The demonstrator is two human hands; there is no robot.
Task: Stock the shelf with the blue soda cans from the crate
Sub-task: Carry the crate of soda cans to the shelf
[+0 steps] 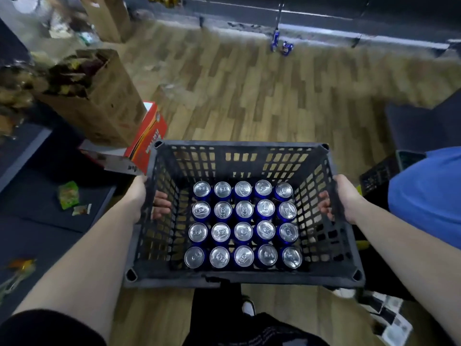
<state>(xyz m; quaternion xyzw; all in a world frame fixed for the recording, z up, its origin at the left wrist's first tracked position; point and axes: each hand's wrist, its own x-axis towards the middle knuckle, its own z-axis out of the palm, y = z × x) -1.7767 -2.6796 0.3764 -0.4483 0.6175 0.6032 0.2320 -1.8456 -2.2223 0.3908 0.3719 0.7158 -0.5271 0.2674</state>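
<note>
1. Wood-plank floor (249, 96) fills most of the view. A dark shelf (361, 13) runs along its far edge.
2. Black lattice crate (239, 151), open-topped, is held between both hands above the floor.
3. Brown cardboard box (104, 106) stands far left of the crate, top open. A red carton (152, 131) sits just beside it; its white lettering is too blurred to read.
4. Blue soda cans (243, 224): 20 stand upright in the crate in 4 rows of 5, silver lids up. No label is legible.
5. Left hand (149, 196) grasps the crate's left wall, fingers curled through the slot. Right hand (335, 196) grasps the right wall likewise.
6. 2 loose blue cans (287, 47), blurred, are at the shelf foot.
</note>
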